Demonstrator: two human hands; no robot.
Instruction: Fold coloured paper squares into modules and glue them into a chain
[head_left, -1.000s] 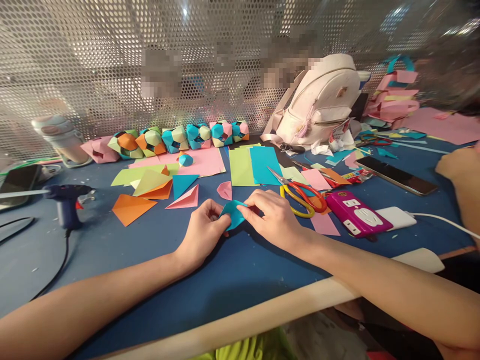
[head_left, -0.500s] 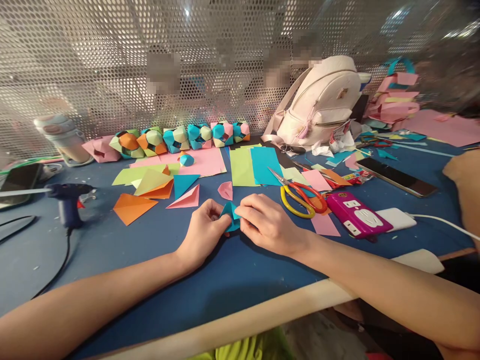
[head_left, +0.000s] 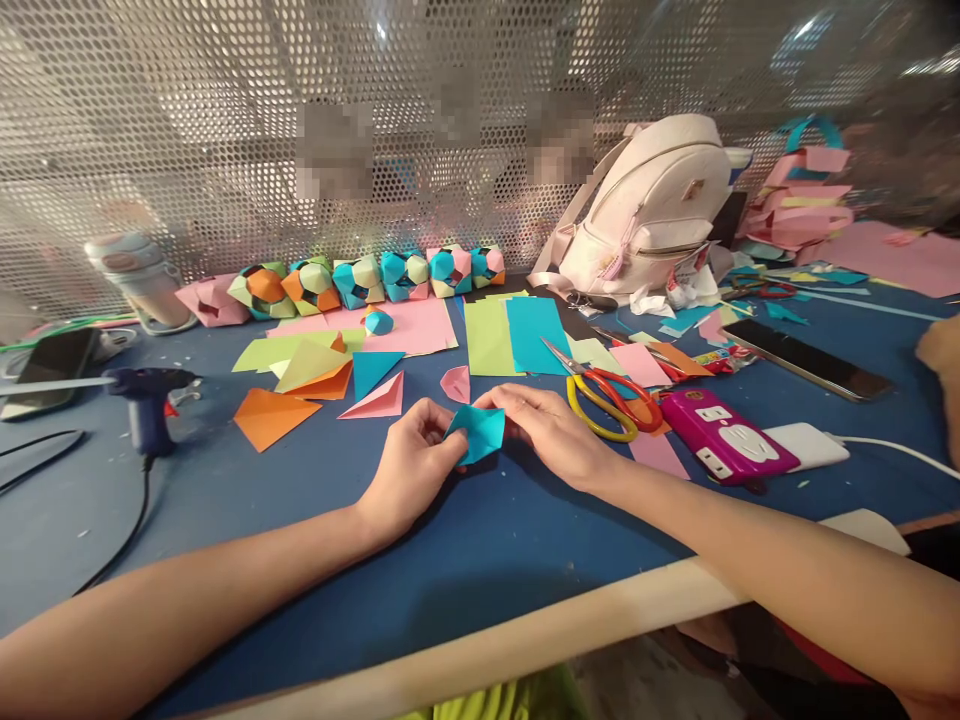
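While the left hand point(head_left: 415, 458) pinches the blue paper point(head_left: 484, 430), the right hand point(head_left: 556, 432) is at its right edge
Paper's between both, can't tell if the right's gripping.

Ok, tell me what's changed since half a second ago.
The blue paper now spreads wider to the right. The right hand has loosened its pinch; whether it still touches is unclear. The left hand still holds the paper; red-and-yellow scissors and glue gun stayed put.
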